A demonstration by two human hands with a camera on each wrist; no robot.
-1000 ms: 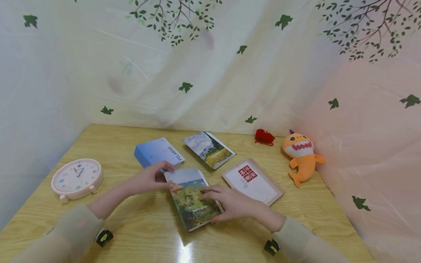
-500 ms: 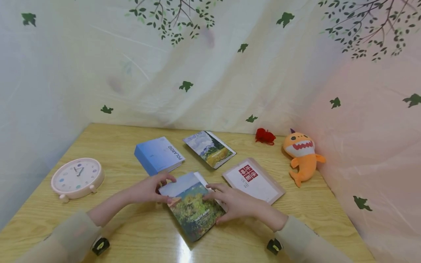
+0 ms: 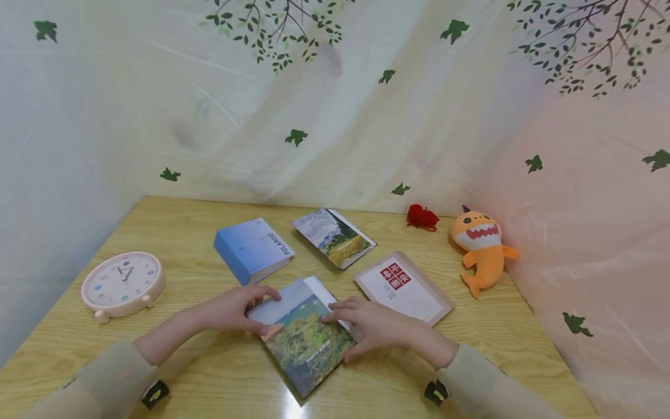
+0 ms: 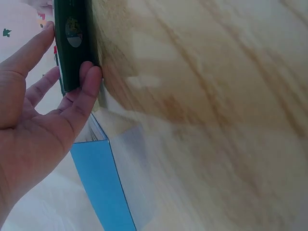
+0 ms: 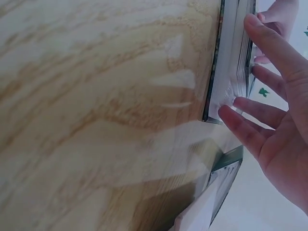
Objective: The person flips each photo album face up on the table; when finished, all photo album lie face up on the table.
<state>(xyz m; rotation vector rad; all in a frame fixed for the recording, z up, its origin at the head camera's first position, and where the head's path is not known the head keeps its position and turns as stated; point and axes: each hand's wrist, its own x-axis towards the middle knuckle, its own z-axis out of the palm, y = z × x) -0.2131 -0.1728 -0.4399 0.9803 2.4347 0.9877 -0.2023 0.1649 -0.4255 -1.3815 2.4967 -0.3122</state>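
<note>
A photo album [image 3: 309, 340] with a painted landscape cover lies at the front middle of the table, its closed pages facing right. My left hand [image 3: 235, 311] grips its upper left corner, thumb at the spine side and fingers at the top edge. In the left wrist view the dark green spine [image 4: 74, 48] sits between thumb and fingers. My right hand [image 3: 374, 326] touches the opposite side with fingers spread, some over the cover and the thumb near the lower right edge. The right wrist view has fingertips against the page edges [image 5: 233, 62] of the album.
A blue POLAROID album [image 3: 251, 244] lies behind the left hand. Farther back is another landscape-covered album [image 3: 332, 235]. A white book with red characters [image 3: 403, 291] lies close behind the right hand. Around the sides are a pink clock [image 3: 123, 285], red yarn [image 3: 421, 217] and an orange shark plush [image 3: 480, 250].
The photo album has come toward the front edge and turned, its lower end shifting slightly. The left hand has moved down and left with it; the right hand has barely moved.
</note>
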